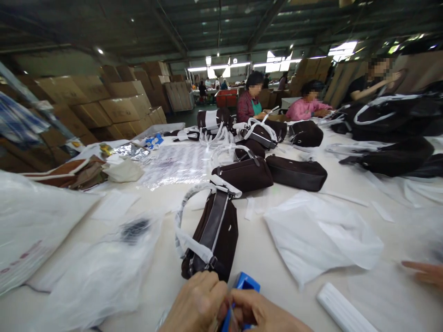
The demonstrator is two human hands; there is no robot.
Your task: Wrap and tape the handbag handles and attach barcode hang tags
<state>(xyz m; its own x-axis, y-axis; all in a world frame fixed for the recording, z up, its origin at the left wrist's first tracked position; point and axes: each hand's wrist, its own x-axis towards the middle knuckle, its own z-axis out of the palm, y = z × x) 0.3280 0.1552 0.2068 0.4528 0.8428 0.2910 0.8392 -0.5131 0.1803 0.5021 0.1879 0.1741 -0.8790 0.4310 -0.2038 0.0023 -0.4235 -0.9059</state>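
My left hand (199,299) and my right hand (265,311) meet at the bottom middle, both closed with fingertips pinched together. Around and behind my fingers shows a blue plastic object (247,281), perhaps a tape dispenser, mostly covered by my hands. What the fingertips pinch is too small to make out. Just beyond my left hand lies a dark brown handbag (226,230), its long handle (180,216) wrapped in white material and looped to the left. A white folded strip (342,306) lies right of my right hand.
More dark bags (297,173) spread over the table behind. White sheet wrapping (321,235) lies to the right, clear plastic bags (100,272) to the left. Another person's hand (425,272) reaches in at the right edge. Co-workers sit across; cardboard boxes (121,108) are stacked behind.
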